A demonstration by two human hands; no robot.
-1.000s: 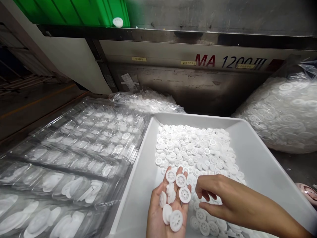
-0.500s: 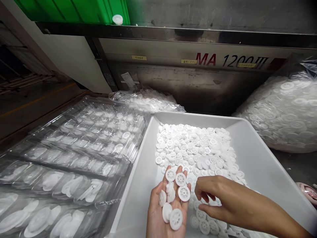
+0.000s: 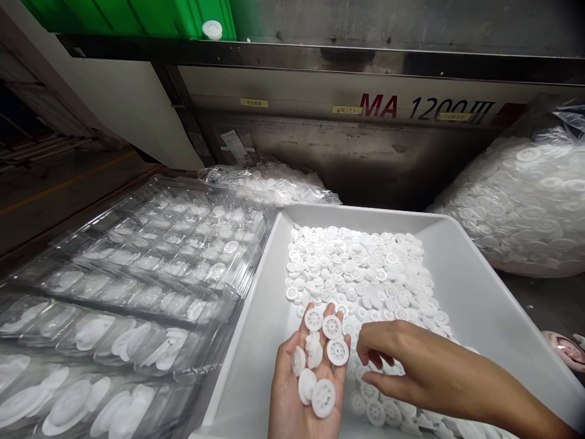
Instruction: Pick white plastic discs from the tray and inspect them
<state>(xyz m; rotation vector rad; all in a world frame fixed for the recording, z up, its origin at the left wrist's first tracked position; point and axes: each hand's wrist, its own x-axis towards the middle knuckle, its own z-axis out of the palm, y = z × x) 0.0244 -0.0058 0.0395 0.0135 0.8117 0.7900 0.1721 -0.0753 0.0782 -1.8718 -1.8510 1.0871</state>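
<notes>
My left hand is palm up over the grey bin, cradling several small white plastic wheels on its palm and fingers. Some of them show spoked faces; others lie on edge. Just to its right hovers my right hand, fingers curled and the thumb apart from them. I see nothing between the thumb and fingers, though the fingertips are partly hidden. Below and beyond both hands, a thick layer of loose white wheels covers the bin's floor.
Left of the bin are stacked clear plastic trays with white parts in their pockets. Clear bags of white parts sit behind the bin and at the right. A machine ledge crosses the back, with a green container above.
The view has shifted slightly, so the scene sits a little higher. Both hands keep nearly the same pose, and the wheels in my left hand are unchanged.
</notes>
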